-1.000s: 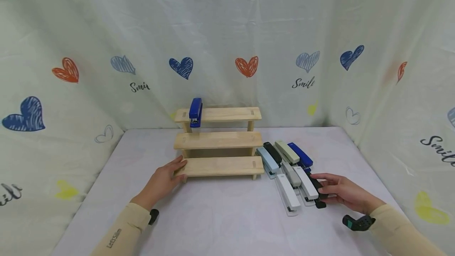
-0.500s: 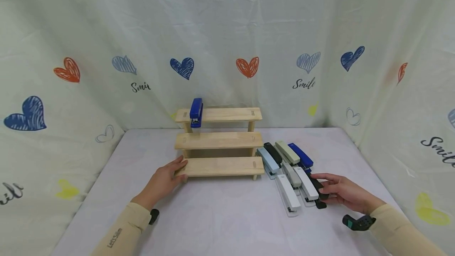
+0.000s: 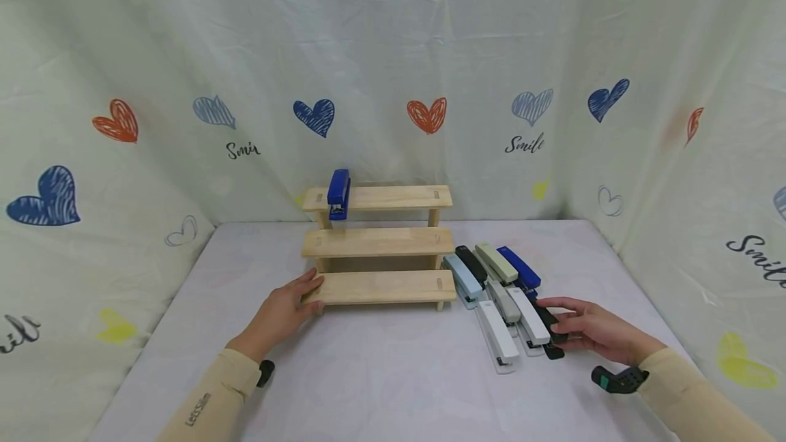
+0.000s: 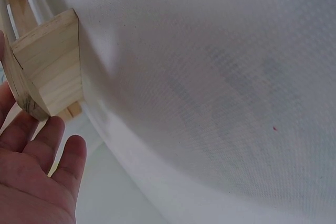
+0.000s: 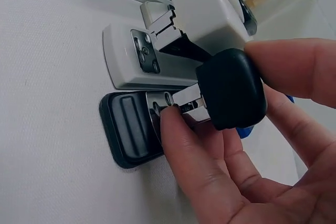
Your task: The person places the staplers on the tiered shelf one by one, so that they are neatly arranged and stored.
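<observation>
Head: hands on shelf, black stapler

Cream sleeves are worn on both arms; the left sleeve is marked with small dark lettering, and the right sleeve is ended in a broad cuff. At each wrist a black device is carried, the right wrist device being dotted and marked with a green patch, the left wrist device being partly hidden. The left hand and right hand are left bare.

We could pass over the front of the desk. Right of the wooden rack, packed staplers block us; a white stapler crowds the nearer black stapler, and a blue stapler obstructs the top tier at left.
</observation>
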The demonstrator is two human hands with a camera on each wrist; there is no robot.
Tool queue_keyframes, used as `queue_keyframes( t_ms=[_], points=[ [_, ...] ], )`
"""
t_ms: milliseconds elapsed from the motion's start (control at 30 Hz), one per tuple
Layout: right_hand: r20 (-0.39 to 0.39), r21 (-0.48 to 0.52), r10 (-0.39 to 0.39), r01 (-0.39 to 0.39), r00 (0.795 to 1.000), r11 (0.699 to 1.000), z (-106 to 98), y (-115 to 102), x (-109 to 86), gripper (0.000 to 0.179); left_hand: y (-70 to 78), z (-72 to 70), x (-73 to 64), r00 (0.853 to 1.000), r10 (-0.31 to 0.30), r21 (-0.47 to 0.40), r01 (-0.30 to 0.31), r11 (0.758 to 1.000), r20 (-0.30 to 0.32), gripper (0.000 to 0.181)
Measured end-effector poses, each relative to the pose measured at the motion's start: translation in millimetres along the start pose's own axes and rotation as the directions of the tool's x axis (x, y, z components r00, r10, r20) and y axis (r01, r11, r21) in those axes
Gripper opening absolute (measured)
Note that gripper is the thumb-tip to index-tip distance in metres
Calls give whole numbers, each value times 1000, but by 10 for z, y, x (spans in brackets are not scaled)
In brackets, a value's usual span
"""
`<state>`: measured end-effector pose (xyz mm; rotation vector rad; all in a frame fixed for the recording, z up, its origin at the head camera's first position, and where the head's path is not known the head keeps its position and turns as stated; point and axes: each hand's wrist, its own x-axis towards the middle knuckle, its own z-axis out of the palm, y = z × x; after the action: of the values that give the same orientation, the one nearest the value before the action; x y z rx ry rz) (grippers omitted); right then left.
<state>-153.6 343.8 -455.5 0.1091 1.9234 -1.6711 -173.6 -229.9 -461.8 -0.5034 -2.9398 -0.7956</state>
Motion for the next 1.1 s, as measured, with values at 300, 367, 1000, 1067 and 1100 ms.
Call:
queue_keyframes(
  t_ms=[300,367,1000,1067,1100],
  points=[
    [-40,-38,-14,13,999,999,28,-22,-7,54,-18,5,0,1000,12,-3,-12,1000,-4,57],
    [-50,-51,-16,13,999,999,35,-25,-10,53,-23,9,-1,1000,14,-4,-14,1000,-4,57],
    [-61,-53,-9,6,998,999,-25,22,-38,51,-5,11,-1,1000,20,-10,-20,1000,-13,56],
    [-40,-56,-10,8,999,998,-33,17,-32,52,-10,9,-4,1000,26,-5,-26,1000,-16,56],
    [-27,-59,-11,9,1000,998,-38,13,-29,53,-11,6,-6,1000,23,-9,-23,1000,-17,56]
  ],
)
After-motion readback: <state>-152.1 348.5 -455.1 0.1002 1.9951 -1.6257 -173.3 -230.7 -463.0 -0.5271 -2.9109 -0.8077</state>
